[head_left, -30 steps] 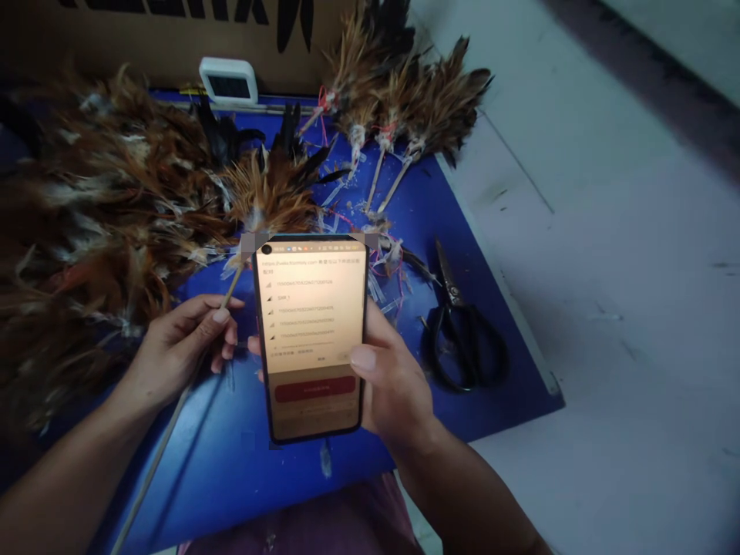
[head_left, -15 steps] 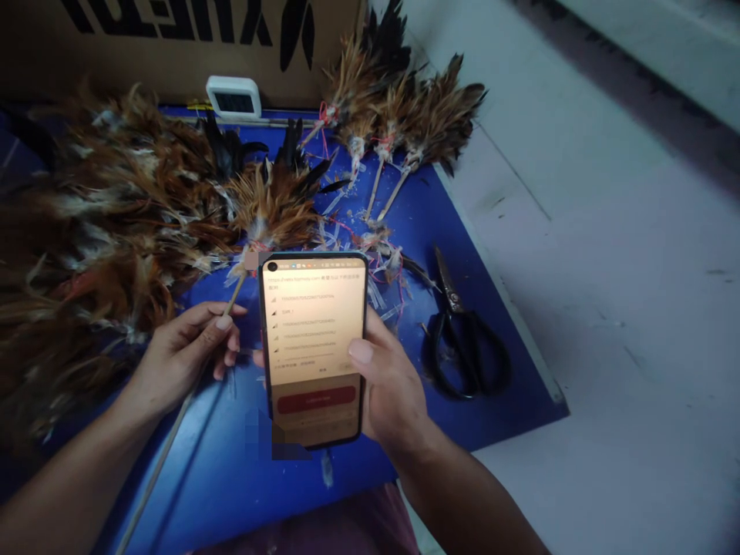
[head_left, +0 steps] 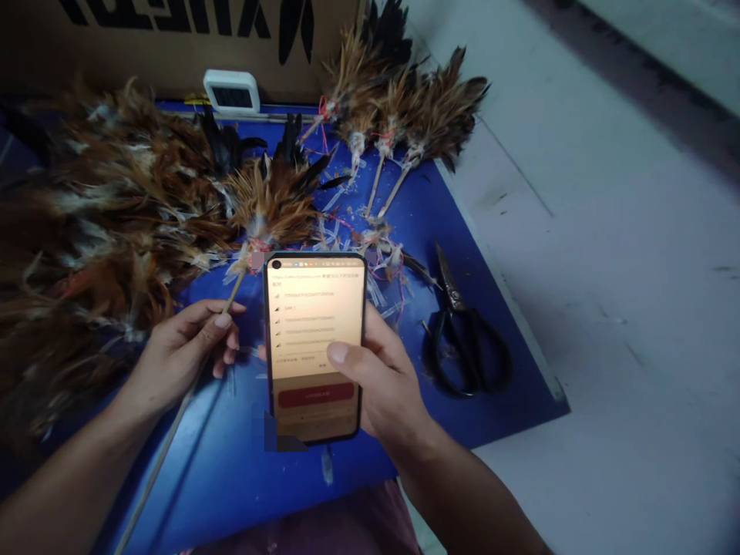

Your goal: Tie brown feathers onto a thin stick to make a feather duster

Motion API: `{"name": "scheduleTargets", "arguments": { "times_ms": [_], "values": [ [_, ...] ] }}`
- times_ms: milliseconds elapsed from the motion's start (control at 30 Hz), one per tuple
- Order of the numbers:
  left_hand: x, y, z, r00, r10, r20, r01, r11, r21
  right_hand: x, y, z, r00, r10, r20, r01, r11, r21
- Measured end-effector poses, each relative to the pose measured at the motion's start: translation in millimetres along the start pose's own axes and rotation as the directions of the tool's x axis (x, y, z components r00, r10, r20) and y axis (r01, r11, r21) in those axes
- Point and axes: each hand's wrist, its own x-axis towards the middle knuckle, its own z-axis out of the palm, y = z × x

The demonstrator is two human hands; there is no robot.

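My right hand [head_left: 385, 374] is closed around a smartphone [head_left: 315, 320], its lit screen facing me and my thumb lying over the screen. The screen shows a list with signal icons above a red button. My left hand [head_left: 188, 343] pinches the thin stick handle of a feather duster [head_left: 274, 196]. Brown and black feathers are bound to the stick's far end with pink string. Part of that binding is hidden behind the phone's upper left corner. Black-handled scissors [head_left: 468, 351] lie on the blue table [head_left: 231, 486] to the right of my right hand.
Loose brown feather bundles [head_left: 132, 193] heap up on the left. Several small feather dusters [head_left: 398, 131] lie at the back right. A white digital display [head_left: 232, 91] stands before a cardboard box [head_left: 173, 46]. Plastic strips and string scraps [head_left: 381, 250] litter the table's middle.
My right thumb has moved left across the lower part of the phone's list. The phone has shifted very slightly; my left hand stays on the stick.
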Motion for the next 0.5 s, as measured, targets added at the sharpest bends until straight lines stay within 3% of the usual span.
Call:
{"name": "scheduleTargets", "arguments": {
  "times_ms": [500],
  "values": [
    [1.0,-2.6,-3.0,0.999,0.028,0.019,-0.028,0.999,0.023,0.1,-0.1,-1.0,1.0,-0.019,-0.007,0.019,1.0,0.011]
  ]
}}
